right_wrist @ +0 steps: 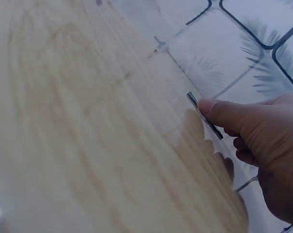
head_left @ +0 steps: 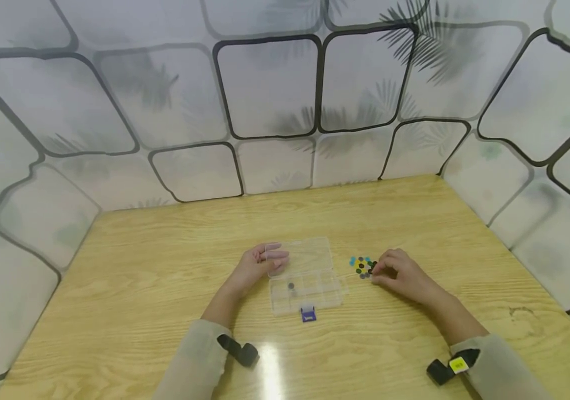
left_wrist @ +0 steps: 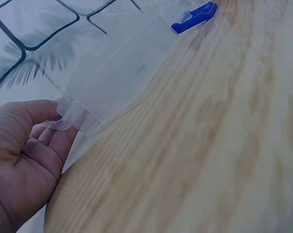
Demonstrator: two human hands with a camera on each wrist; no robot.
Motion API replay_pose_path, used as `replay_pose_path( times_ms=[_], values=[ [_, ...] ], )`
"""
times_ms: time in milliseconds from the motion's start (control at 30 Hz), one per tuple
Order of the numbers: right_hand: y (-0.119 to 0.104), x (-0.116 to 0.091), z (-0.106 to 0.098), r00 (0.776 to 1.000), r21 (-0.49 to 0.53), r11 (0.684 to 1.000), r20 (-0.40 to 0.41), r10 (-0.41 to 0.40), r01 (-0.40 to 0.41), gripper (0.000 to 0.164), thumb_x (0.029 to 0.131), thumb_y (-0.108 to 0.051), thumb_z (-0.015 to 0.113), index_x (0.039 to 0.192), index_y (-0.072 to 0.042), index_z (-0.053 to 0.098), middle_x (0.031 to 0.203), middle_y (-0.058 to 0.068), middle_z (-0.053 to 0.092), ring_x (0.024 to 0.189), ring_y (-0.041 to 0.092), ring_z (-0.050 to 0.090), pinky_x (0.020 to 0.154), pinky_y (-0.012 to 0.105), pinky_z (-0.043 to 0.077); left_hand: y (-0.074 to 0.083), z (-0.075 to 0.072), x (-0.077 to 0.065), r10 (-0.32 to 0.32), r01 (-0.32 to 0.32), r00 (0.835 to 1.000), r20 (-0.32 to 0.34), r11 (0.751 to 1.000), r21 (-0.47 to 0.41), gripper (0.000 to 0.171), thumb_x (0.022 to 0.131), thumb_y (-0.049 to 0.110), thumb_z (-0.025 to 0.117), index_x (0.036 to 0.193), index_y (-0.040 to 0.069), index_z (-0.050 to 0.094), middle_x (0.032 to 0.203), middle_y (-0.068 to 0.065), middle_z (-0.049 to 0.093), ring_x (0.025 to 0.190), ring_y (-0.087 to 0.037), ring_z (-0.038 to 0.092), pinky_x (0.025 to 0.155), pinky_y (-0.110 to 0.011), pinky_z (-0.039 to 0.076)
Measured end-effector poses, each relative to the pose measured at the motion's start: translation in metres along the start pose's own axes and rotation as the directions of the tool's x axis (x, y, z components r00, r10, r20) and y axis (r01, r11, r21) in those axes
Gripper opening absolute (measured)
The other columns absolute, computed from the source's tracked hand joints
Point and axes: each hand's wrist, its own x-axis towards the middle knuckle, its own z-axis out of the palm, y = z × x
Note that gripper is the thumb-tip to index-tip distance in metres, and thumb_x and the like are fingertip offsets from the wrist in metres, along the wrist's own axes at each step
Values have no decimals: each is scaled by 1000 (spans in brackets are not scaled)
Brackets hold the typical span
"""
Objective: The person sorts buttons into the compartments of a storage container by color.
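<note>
A clear plastic compartment box [head_left: 306, 294] lies with its lid [head_left: 310, 255] folded back; one small dark round piece [head_left: 291, 285] shows in a left compartment. At the lid's left edge is my left hand [head_left: 260, 264]; in the left wrist view its thumb and fingers pinch the clear plastic edge. Right of the box lies a cluster of small round pieces [head_left: 361, 266], blue, yellow, green, grey and black. My right hand [head_left: 400, 273] is beside that cluster. Between its thumb and fingers it pinches a thin dark disc [right_wrist: 204, 115], seen edge-on in the right wrist view.
A blue latch [head_left: 308, 315] sticks out at the box's front edge. All of this is on a wood-grain table [head_left: 165, 311]. Patterned white walls [head_left: 270, 89] rise behind the table and along its sides. Each wrist wears a black strapped camera [head_left: 245, 354].
</note>
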Motion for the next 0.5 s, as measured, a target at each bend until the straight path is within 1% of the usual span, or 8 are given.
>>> replay_pose_path(
  times_ms=[233, 367, 433, 500],
  values=[
    [3, 1, 4, 999, -30, 998, 11, -51, 51, 26, 63, 2, 81, 79, -13, 67, 83, -2, 58, 79, 7, 43, 64, 19, 37, 0, -1, 0, 4, -4, 1000, 6, 1000, 7, 46, 93, -4, 52, 137, -4, 39, 129, -23, 56, 112, -22, 62, 95, -31, 52],
    [4, 1, 6, 996, -21, 996, 7, -88, 88, 25, 65, 0, 81, 80, -14, 66, 84, -1, 58, 78, 8, 42, 63, 18, 36, 0, -1, 0, 8, -8, 1000, 2, 1000, 4, 47, 93, -5, 53, 137, -4, 39, 128, -23, 57, 111, -22, 62, 94, -31, 52],
    [5, 0, 7, 994, -26, 993, -6, -112, 112, 18, 71, -7, 80, 80, -14, 66, 83, -1, 58, 77, 9, 43, 63, 19, 36, -1, -1, 0, 12, -12, 1000, 4, 1000, 5, 47, 93, -5, 53, 137, -4, 38, 128, -23, 57, 111, -23, 62, 94, -31, 52],
    [6, 0, 7, 990, -32, 990, -16, -141, 140, 11, 80, -19, 75, 80, -13, 65, 83, -1, 59, 77, 10, 44, 63, 22, 38, -1, -1, -1, 13, -13, 1000, 5, 1000, 6, 47, 93, -4, 53, 137, -4, 39, 128, -24, 56, 111, -23, 62, 94, -31, 52]
  ],
)
